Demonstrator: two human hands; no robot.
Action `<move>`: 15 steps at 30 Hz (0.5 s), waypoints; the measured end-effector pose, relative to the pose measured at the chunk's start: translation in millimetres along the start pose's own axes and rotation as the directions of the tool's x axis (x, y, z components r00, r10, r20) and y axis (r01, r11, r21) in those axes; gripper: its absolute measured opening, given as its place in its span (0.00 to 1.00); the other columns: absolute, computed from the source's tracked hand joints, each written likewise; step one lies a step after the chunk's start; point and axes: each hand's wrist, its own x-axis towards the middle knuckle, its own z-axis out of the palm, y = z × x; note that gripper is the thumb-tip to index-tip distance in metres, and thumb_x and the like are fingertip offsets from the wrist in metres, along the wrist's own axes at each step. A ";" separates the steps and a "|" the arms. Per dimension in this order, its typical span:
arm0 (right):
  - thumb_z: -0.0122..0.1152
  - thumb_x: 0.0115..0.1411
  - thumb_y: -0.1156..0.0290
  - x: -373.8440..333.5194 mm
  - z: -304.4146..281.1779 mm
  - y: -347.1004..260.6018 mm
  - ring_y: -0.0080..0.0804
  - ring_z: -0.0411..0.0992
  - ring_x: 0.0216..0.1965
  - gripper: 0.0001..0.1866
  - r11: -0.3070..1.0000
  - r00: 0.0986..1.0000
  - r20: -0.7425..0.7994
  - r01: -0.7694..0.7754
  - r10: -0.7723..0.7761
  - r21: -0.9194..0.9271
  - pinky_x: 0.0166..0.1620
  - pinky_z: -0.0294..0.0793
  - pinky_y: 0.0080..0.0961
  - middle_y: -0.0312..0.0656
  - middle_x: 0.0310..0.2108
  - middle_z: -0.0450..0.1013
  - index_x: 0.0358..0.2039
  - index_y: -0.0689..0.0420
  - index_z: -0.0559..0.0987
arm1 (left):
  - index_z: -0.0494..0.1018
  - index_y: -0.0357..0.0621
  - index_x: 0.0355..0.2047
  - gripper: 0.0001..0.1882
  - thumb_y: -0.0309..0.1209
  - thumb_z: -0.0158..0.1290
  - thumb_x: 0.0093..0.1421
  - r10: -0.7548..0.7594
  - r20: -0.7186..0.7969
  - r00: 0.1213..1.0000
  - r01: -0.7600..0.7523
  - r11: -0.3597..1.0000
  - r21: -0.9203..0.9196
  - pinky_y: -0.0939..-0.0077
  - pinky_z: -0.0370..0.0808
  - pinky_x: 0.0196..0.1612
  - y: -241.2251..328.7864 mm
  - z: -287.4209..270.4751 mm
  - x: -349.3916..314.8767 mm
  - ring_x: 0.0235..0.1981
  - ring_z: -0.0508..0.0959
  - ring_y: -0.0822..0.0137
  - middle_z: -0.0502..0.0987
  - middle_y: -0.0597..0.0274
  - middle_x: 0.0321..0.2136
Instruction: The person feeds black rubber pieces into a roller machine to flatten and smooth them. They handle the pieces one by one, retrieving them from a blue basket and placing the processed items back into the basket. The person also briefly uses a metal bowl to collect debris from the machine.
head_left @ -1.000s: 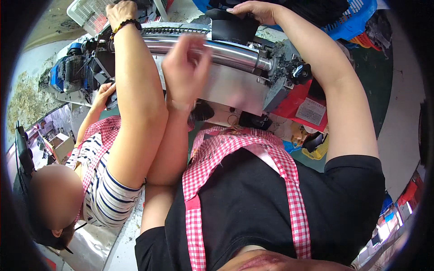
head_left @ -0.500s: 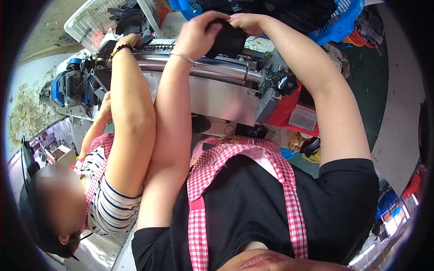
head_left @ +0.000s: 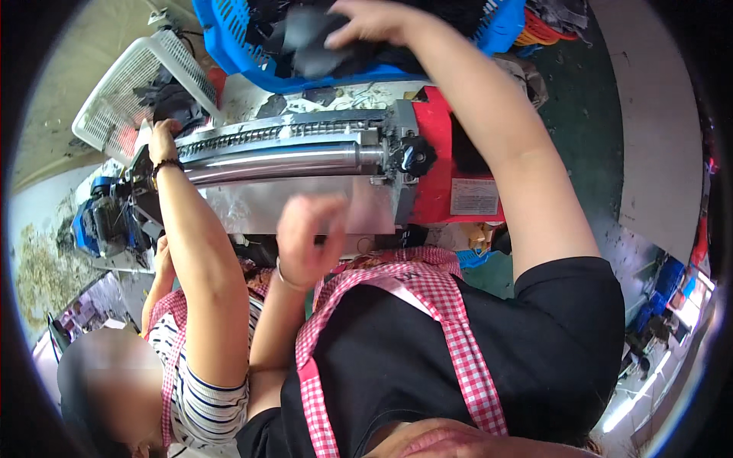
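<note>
My right hand (head_left: 374,21) reaches over a large blue basket (head_left: 217,46) at the far side, its fingers spread. Beside its fingertips is a dark grey-black flat piece (head_left: 309,42), blurred by motion; whether fingers and piece still touch is unclear. My left hand (head_left: 309,237), with a bracelet at the wrist, hangs in front of a roller machine (head_left: 275,162), over its smooth metal front plate (head_left: 366,204). Motion smears its fingers, and nothing shows in it. Dark pieces fill much of the basket.
At my left a co-worker in a striped shirt has one hand (head_left: 163,141) at the machine's left end, by a white basket (head_left: 114,99) holding dark scraps. The machine's right end has a black knob (head_left: 417,156) and a red side panel (head_left: 443,191).
My right hand has moved from the machine to over the blue basket, along with the dark piece. My left hand has drawn back toward me. The view has shifted, showing more of the basket.
</note>
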 end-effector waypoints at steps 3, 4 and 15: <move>0.66 0.57 0.73 -22.2 -80.7 -11.6 0.40 0.80 0.38 0.16 0.970 0.897 -0.440 0.134 -0.033 0.202 0.48 0.78 0.37 0.46 0.39 0.82 0.45 0.65 0.82 | 0.79 0.41 0.39 0.13 0.18 0.59 0.52 -0.158 0.197 0.968 0.191 0.968 -0.164 0.67 0.74 0.36 11.9 6.1 -46.9 0.32 0.80 0.57 0.81 0.57 0.32; 0.66 0.57 0.73 -29.5 -107.8 -1.8 0.41 0.80 0.36 0.16 0.921 0.800 -0.600 0.224 0.013 0.318 0.45 0.79 0.37 0.48 0.37 0.81 0.44 0.68 0.81 | 0.78 0.40 0.39 0.12 0.19 0.59 0.53 -0.248 0.284 0.926 0.306 0.935 -0.181 0.67 0.75 0.38 15.0 6.6 -53.4 0.33 0.80 0.57 0.81 0.56 0.32; 0.50 0.66 0.57 -6.3 -264.1 108.1 0.55 0.72 0.58 0.25 0.769 0.151 -0.976 -0.600 -0.158 -0.218 0.59 0.72 0.48 0.59 0.56 0.74 0.55 0.63 0.78 | 0.77 0.39 0.42 0.13 0.31 0.58 0.58 -0.287 0.453 0.844 0.385 0.912 -0.140 0.53 0.77 0.45 -54.5 77.1 -138.5 0.40 0.80 0.42 0.80 0.44 0.37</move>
